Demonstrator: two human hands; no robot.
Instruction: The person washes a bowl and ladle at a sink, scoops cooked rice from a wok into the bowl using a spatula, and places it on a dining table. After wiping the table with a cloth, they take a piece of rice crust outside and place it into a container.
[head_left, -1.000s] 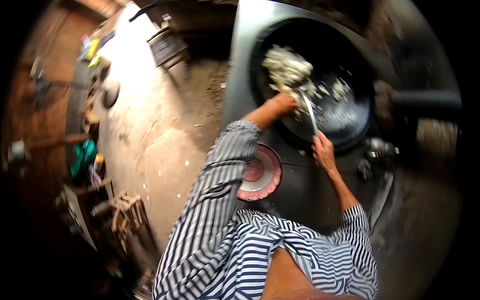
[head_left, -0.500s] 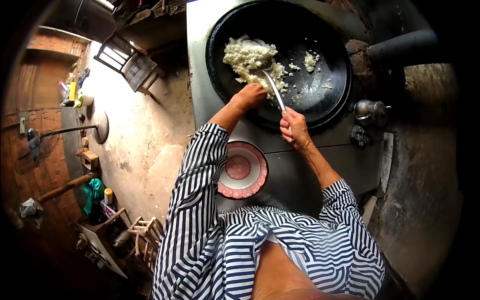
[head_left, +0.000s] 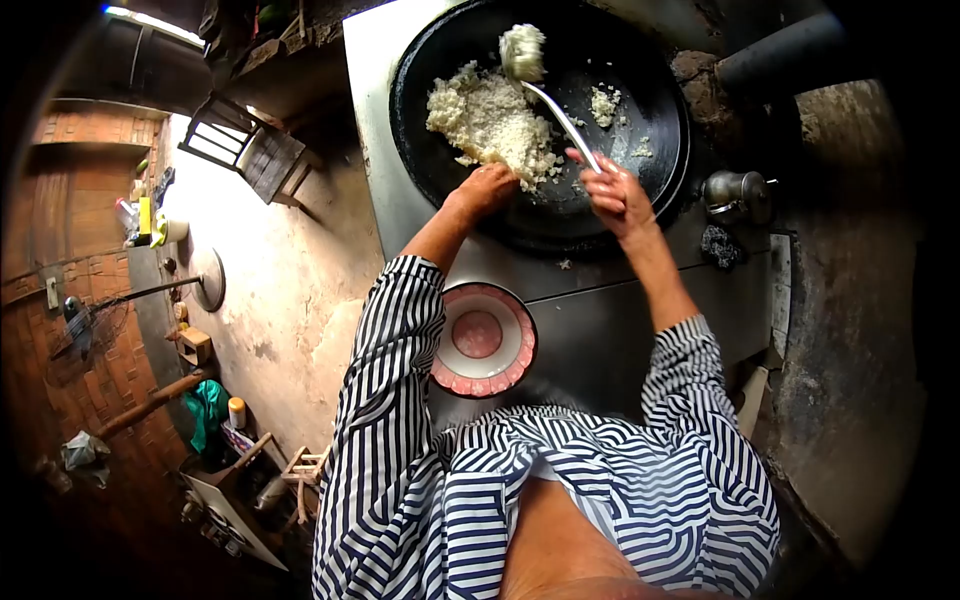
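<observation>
A big black wok [head_left: 655,205] holds a heap of cooked white rice [head_left: 490,120] on its left side. My right hand [head_left: 617,200] grips the silver handle of a ladle [head_left: 562,118]. The ladle's bowl carries a clump of rice above the far part of the wok. At the wok's near rim my left hand [head_left: 487,188] is closed, fingers curled down against the edge of the heap. Whatever lies under those fingers is hidden. Below the wok, a pink and white bowl [head_left: 477,334] with nothing in it stands on the stove top, beside my left sleeve.
A small metal pot [head_left: 738,195] stands right of the wok, with a dark scrubber [head_left: 720,246] beneath it. A thick pipe [head_left: 785,55] runs off at the upper right. On the floor to the left is a wooden chair [head_left: 270,150].
My right hand has lifted the ladle up and away from the heap, now loaded with rice. My left hand stays close to the heap's near edge. The view has shifted slightly.
</observation>
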